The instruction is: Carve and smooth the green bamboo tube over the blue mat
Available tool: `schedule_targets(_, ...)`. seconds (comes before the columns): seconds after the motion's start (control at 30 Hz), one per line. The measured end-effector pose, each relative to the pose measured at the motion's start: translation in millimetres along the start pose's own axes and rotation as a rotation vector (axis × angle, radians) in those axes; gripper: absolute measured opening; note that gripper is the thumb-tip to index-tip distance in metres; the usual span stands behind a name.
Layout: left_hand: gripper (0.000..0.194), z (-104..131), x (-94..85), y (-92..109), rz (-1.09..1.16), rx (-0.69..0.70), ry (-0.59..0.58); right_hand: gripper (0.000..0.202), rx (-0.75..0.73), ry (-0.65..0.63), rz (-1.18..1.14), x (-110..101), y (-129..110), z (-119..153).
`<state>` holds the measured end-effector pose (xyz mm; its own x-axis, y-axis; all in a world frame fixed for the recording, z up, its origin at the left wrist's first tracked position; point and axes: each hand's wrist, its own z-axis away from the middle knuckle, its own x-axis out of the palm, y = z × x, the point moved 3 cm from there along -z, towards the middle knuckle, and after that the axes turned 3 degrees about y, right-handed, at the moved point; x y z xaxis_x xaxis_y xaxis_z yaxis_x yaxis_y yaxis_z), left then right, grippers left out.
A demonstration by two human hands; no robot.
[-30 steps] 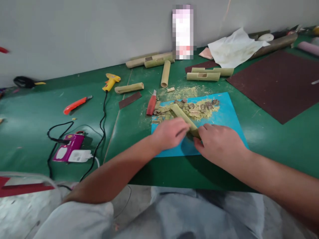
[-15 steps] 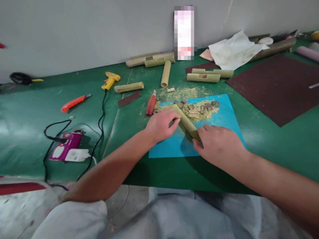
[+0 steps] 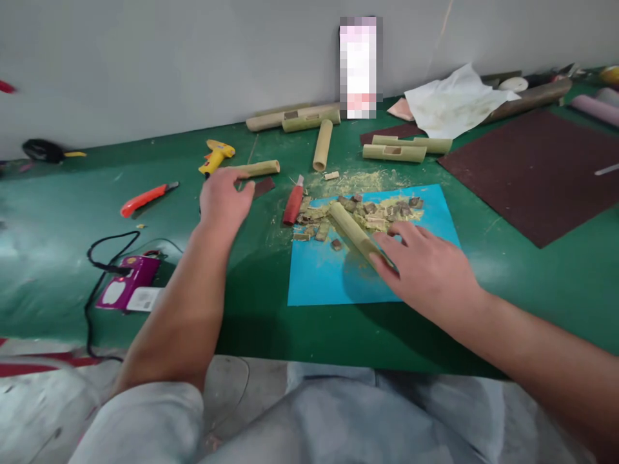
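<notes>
A pale green bamboo tube (image 3: 352, 225) lies slanted over a blue sheet (image 3: 319, 280). My right hand (image 3: 420, 261) has its fingers and thumb around the tube's near end. Chips and shavings (image 3: 387, 216) are heaped behind the tube. Above the left side of the table is my left hand (image 3: 226, 196), fingers apart and nothing seen between them, beside another bamboo tube (image 3: 264, 168) and a small brown strip (image 3: 264, 187). A red-handled knife (image 3: 293, 205) rests at the sheet's left edge.
On the left lie a yellow glue gun (image 3: 217, 154), an orange cutter (image 3: 147, 198) and a purple power box (image 3: 129, 283) with cables. More bamboo tubes (image 3: 394, 153), a white cloth (image 3: 454, 103) and a dark brown sheet (image 3: 536, 174) are at the back and right.
My left hand has let go of the tube's far end and moved left, near the glue gun. My right hand stays at the tube's near end, its fingers a little looser.
</notes>
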<state>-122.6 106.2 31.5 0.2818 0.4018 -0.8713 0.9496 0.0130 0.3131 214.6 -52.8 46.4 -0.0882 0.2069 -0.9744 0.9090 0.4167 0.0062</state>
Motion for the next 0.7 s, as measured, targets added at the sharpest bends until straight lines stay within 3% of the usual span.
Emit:
schedule_targets(0.1, 0.032, -4.9, 7.9, -17.0, -0.108, -0.076, -0.153, 0.034, -0.022, 0.038, -0.009, 0.7, 1.0, 1.2)
schedule_targets(0.2, 0.043, -1.1, 14.1, -16.5, -0.162, -0.064, -0.223, 0.033, -0.02, 0.003, -0.018, 3.5, 1.9, 1.5)
schedule_targets(0.37, 0.043, -2.4, 16.8, -14.9, -0.211, -0.063, -0.216, 0.028, -0.016, -0.033, -0.047, 5.7, 0.8, 0.9)
schedule_targets(0.7, 0.062, -3.9, 12.6, -16.3, -0.149, -0.146, -0.279, 0.024, -0.036, -0.069, -0.071, 10.0, 0.8, 0.8)
